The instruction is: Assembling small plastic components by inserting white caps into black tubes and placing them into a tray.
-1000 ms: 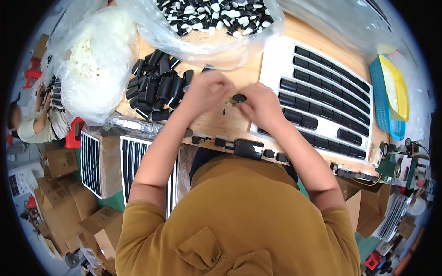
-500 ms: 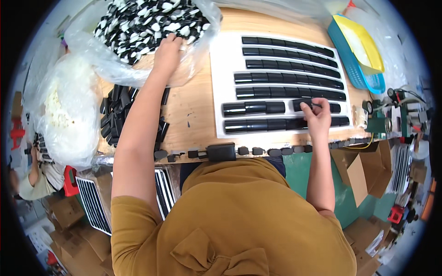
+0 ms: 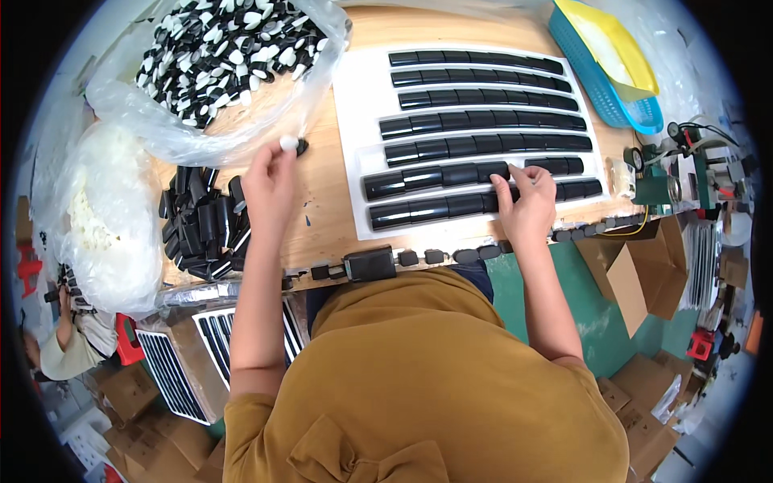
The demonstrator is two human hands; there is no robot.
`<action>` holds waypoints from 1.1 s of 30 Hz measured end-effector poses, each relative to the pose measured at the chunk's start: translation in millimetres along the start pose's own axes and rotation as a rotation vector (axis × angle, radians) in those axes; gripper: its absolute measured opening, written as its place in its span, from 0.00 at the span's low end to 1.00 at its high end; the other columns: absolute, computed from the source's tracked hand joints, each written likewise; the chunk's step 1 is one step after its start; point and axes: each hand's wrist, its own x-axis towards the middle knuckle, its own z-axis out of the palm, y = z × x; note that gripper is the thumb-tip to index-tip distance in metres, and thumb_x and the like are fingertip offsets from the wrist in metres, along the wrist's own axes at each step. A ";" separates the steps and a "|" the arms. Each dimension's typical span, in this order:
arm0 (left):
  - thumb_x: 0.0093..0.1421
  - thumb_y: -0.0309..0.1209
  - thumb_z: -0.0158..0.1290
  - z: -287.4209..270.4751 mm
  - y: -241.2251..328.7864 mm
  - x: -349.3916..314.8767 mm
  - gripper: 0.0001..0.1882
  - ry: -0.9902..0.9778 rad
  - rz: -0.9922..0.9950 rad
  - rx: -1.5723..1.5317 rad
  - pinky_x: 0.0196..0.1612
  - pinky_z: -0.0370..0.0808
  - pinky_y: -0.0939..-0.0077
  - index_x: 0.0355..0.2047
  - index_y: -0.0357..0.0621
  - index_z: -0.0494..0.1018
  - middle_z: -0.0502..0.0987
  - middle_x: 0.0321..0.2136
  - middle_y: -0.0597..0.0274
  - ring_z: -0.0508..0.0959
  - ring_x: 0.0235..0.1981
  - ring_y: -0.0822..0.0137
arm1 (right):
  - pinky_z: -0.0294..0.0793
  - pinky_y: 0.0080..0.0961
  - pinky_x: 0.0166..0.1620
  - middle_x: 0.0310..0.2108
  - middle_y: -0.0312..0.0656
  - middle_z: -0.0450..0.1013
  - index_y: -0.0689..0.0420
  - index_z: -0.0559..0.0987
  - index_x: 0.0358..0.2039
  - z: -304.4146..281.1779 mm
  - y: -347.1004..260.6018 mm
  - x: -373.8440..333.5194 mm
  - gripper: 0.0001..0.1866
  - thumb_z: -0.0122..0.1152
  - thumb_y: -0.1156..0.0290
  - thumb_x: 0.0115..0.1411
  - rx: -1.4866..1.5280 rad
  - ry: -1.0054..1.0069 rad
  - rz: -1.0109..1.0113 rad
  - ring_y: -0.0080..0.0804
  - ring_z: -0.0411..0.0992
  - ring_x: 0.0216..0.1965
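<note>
Two small rounded pieces, one white (image 3: 288, 142) and one black (image 3: 303, 146), show at the fingertips of my left hand (image 3: 272, 189), which is closed on them over the bare wood. In front of me lies a white tray (image 3: 354, 121) with rows of glossy black tube-like pieces (image 3: 451, 207). My right hand (image 3: 528, 201) is over the two nearest rows. Its thumb and fingers pinch the right end of a black tube-like piece (image 3: 489, 171) in the second-nearest row, where a gap follows to the right. Its other fingers partly cover the nearest row.
An open plastic bag (image 3: 121, 105) holds a heap of small black and white pieces (image 3: 217, 56). Loose black tubes (image 3: 205, 221) lie left of my left forearm. A blue basket with a yellow tray (image 3: 644, 72) stands far right. Black blocks (image 3: 370, 263) line the table's front edge.
My left hand has come back from the bag's heap toward me with small pieces in its fingers. My right hand's black piece now sits against the row to its left. The view has shifted slightly.
</note>
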 end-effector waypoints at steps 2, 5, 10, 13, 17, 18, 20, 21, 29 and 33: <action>0.63 0.24 0.57 -4.6 -4.1 -26.7 0.09 -0.010 0.041 0.079 0.38 0.74 0.76 0.44 0.36 0.78 0.80 0.33 0.59 0.78 0.31 0.69 | 0.71 0.41 0.47 0.40 0.45 0.75 0.57 0.85 0.41 -0.2 6.2 3.1 0.17 0.70 0.57 0.58 0.053 -0.022 0.025 0.46 0.72 0.44; 0.61 0.22 0.58 -5.7 -10.3 -48.9 0.09 -0.030 0.108 0.175 0.40 0.75 0.73 0.42 0.36 0.78 0.79 0.37 0.53 0.79 0.34 0.63 | 0.65 0.44 0.56 0.47 0.51 0.73 0.60 0.82 0.48 -0.1 55.2 27.9 0.27 0.69 0.52 0.58 -0.130 0.172 0.103 0.50 0.68 0.51; 0.57 0.21 0.59 -0.9 -14.7 -62.4 0.11 -0.039 0.193 0.210 0.52 0.72 0.65 0.42 0.40 0.78 0.78 0.42 0.50 0.77 0.48 0.54 | 0.51 0.54 0.68 0.65 0.62 0.58 0.61 0.67 0.65 -1.4 111.6 49.0 0.60 0.67 0.26 0.42 -0.245 -0.119 0.484 0.60 0.52 0.68; 0.54 0.22 0.61 -0.6 -15.4 -63.7 0.14 -0.065 0.202 0.199 0.57 0.69 0.62 0.42 0.42 0.78 0.77 0.43 0.51 0.75 0.51 0.52 | 0.41 0.60 0.69 0.70 0.58 0.53 0.57 0.53 0.72 6.3 120.7 45.7 0.73 0.68 0.21 0.34 -0.281 -0.284 0.479 0.61 0.44 0.72; 0.52 0.21 0.61 0.8 -16.3 -66.6 0.17 -0.052 0.211 0.210 0.57 0.69 0.62 0.44 0.42 0.77 0.77 0.45 0.51 0.75 0.51 0.52 | 0.37 0.58 0.70 0.69 0.55 0.54 0.50 0.44 0.74 2.5 97.1 42.6 0.78 0.71 0.22 0.30 -0.299 -0.294 0.412 0.60 0.46 0.71; 0.52 0.21 0.61 0.5 -17.7 -67.1 0.17 -0.052 0.213 0.209 0.57 0.69 0.62 0.44 0.42 0.77 0.77 0.45 0.51 0.75 0.51 0.52 | 0.37 0.58 0.70 0.69 0.57 0.55 0.50 0.44 0.74 0.6 94.6 43.2 0.78 0.72 0.23 0.31 -0.261 -0.275 0.395 0.61 0.47 0.70; 0.54 0.18 0.58 -1.3 -20.7 -68.7 0.18 -0.048 0.224 0.212 0.57 0.71 0.70 0.47 0.40 0.76 0.76 0.48 0.54 0.75 0.52 0.60 | 0.36 0.60 0.70 0.68 0.60 0.53 0.52 0.45 0.74 -2.4 90.2 45.1 0.78 0.74 0.26 0.30 -0.211 -0.255 0.385 0.61 0.49 0.69; 0.54 0.18 0.58 -2.1 -18.8 -69.3 0.18 -0.049 0.226 0.211 0.57 0.71 0.70 0.47 0.40 0.76 0.76 0.48 0.54 0.75 0.52 0.60 | 0.36 0.63 0.69 0.67 0.64 0.52 0.54 0.45 0.73 -3.5 89.8 45.5 0.79 0.77 0.29 0.28 -0.161 -0.235 0.377 0.62 0.50 0.68; 0.56 0.16 0.55 -13.9 0.3 -71.7 0.16 0.153 0.256 0.106 0.56 0.72 0.69 0.46 0.35 0.75 0.76 0.49 0.51 0.76 0.51 0.59 | 0.63 0.43 0.64 0.63 0.59 0.53 0.53 0.64 0.64 -3.4 85.4 49.8 0.54 0.80 0.50 0.37 0.097 -0.004 0.141 0.59 0.57 0.64; 0.58 0.15 0.55 -13.2 -12.4 -77.2 0.14 0.120 0.204 0.116 0.56 0.72 0.73 0.45 0.35 0.75 0.75 0.50 0.53 0.76 0.52 0.63 | 0.69 0.43 0.60 0.63 0.59 0.53 0.56 0.71 0.54 -2.1 68.7 53.2 0.37 0.73 0.62 0.41 -0.035 -0.021 0.145 0.60 0.63 0.61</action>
